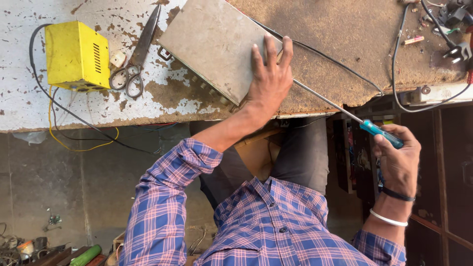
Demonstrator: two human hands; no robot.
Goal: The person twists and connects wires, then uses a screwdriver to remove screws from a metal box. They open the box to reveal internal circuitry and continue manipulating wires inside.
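While left hand lies spread on metal box | right hand grips screwdriver, tip seemingly at box.

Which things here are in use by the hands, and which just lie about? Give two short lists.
In use: grey metal box under the left hand; long screwdriver, blue handle in the right hand.

Lying about: yellow box, scissors, plug, all on the workbench.

The screwdriver tip is hidden behind the left hand and the grey metal box, whose top corner is cut off at twelve o'clock; the small parts on the counter at two o'clock are too small to tell, and the black cable leaves the yellow box and drops below the counter edge.
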